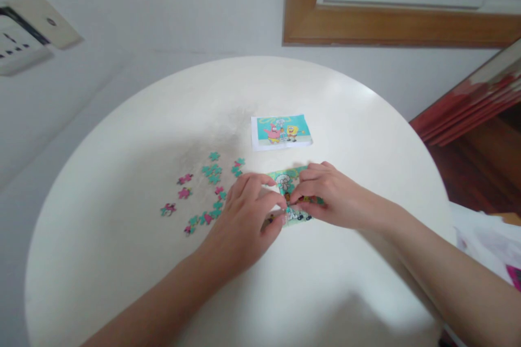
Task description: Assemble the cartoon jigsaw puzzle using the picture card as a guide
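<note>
A partly joined jigsaw puzzle (284, 180) lies flat on the round white table, showing a pale cartoon figure on teal. My left hand (246, 217) covers its left side, thumb and forefinger closed at the inner edge of the joined pieces. From the right, my right hand (331, 192) lies over the puzzle, its thumb and forefinger pinched at a small puzzle piece (287, 197) near the middle. The fingertips of both hands nearly meet there. Much of the puzzle is hidden under the hands.
Loose teal puzzle pieces (212, 172) and pink ones (184, 193) are scattered left of my hands. Behind the puzzle lies a printed picture card (280, 133). The round table (122, 271) stands against a wall with a socket (16, 43) and a wood-framed window (366, 24).
</note>
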{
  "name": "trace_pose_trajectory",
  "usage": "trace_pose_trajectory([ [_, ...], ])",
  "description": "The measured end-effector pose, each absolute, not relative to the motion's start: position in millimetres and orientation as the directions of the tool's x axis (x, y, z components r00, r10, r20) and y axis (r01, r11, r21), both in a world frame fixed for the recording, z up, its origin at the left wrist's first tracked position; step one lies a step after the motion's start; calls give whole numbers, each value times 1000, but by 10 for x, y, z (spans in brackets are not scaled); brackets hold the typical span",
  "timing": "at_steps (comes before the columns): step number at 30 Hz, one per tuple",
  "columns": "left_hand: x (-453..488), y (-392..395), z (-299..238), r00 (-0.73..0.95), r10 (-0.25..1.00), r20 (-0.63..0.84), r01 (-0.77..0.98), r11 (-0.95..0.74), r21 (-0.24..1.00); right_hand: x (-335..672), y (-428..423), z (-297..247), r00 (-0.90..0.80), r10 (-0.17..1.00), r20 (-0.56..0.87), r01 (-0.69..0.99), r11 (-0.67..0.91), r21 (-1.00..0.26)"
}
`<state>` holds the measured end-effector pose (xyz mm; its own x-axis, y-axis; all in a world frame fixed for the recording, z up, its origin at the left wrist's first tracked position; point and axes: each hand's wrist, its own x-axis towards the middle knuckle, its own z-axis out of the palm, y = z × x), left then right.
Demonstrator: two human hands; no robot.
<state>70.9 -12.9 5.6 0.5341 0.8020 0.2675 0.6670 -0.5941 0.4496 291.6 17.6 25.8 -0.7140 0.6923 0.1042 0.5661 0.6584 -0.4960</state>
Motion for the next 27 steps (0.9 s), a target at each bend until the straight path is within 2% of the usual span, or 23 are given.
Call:
trace_pose_trajectory([
  [4,646,-75,130,513,804,300,671,-594,444,2984,267,280,-693,705,150,540,646,-540],
  [9,570,-17,163,507,790,345,660,-613,433,3051,348,275,-474,862,177,679,486,-550],
  [14,598,-32,127,581,754,308,629,-655,418,3063,371,217,-334,923,191,743,383,-549],
  [19,627,-56,117,621,715,321,599,-697,393,3055,371,195,-328,925,189,738,376,-561],
  [27,601,-31,115,567,747,348,634,-665,394,3072,382,194,-321,925,204,754,380,-536],
])
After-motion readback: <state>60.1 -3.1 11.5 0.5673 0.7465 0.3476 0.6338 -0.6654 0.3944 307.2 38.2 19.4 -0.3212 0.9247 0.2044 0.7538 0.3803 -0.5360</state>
